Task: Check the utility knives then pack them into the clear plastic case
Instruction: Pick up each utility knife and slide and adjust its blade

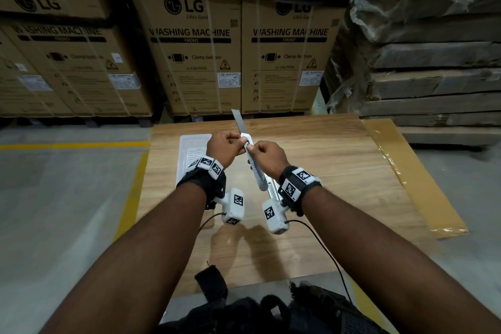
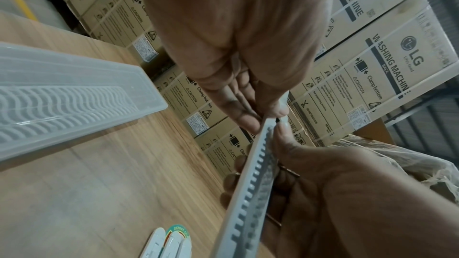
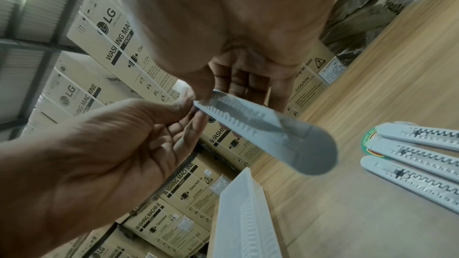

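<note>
Gripping the knife (image 1: 250,156) mid-frame, my left hand (image 1: 223,148) and right hand (image 1: 268,158) are both pinching it, blade (image 1: 239,122) extended.

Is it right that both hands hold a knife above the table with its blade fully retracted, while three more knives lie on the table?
Not quite: the blade is extended, not retracted; the head view shows it sticking out past the left hand. The rest stands: both hands, the right hand too, hold the knife above the table, and three more knives lie there.
</note>
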A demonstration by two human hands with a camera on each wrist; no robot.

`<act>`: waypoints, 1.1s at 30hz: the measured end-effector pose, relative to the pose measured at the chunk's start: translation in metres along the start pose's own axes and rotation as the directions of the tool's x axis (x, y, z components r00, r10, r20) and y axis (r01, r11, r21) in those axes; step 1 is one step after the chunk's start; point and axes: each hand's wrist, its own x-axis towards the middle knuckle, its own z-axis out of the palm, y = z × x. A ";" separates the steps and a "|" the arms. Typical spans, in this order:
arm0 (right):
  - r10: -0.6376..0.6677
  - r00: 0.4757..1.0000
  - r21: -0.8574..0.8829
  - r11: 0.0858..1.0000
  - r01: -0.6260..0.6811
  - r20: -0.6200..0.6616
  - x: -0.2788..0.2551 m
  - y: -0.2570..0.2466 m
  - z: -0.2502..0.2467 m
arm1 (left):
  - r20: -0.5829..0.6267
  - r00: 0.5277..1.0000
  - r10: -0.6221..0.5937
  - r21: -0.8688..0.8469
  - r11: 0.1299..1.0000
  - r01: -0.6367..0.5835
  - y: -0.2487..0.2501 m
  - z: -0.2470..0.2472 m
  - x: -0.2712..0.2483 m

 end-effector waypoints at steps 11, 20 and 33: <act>0.091 0.994 0.056 0.995 -0.088 -0.054 0.000 0.004 0.004 | 0.011 1.000 0.012 0.012 1.000 -0.012 0.009 0.004 -0.004; 0.056 0.997 0.206 0.976 -0.064 0.046 -0.008 0.000 0.001 | 0.009 1.000 0.004 0.002 1.000 -0.004 0.003 0.010 -0.005; 0.075 0.993 0.253 0.963 -0.095 0.089 -0.021 0.004 -0.011 | -0.009 1.000 -0.003 -0.048 0.999 0.002 0.008 0.014 -0.012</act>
